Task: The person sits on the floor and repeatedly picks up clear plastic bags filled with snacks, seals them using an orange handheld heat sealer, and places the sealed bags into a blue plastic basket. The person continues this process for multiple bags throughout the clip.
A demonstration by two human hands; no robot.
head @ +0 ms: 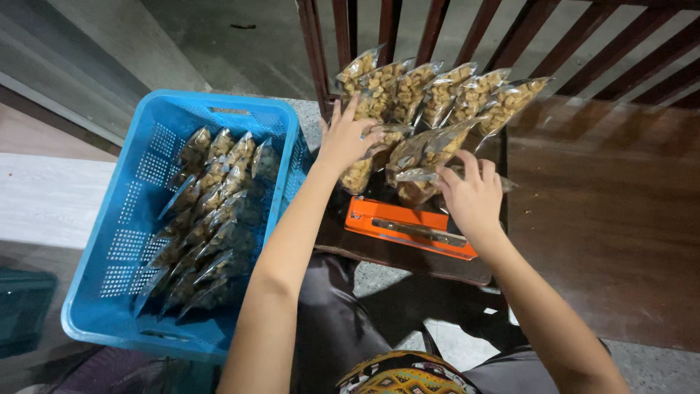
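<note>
just behind the orange sealer (410,228), we saw the left hand (343,138) spread open on the snack bags (430,109); the right hand (472,195) loosely pinched one bag (417,176).

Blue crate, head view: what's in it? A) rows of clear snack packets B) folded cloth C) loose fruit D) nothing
A: the blue crate holds rows of clear snack packets standing on edge, like the ones the left hand and right hand touch beyond the orange sealer.
</note>
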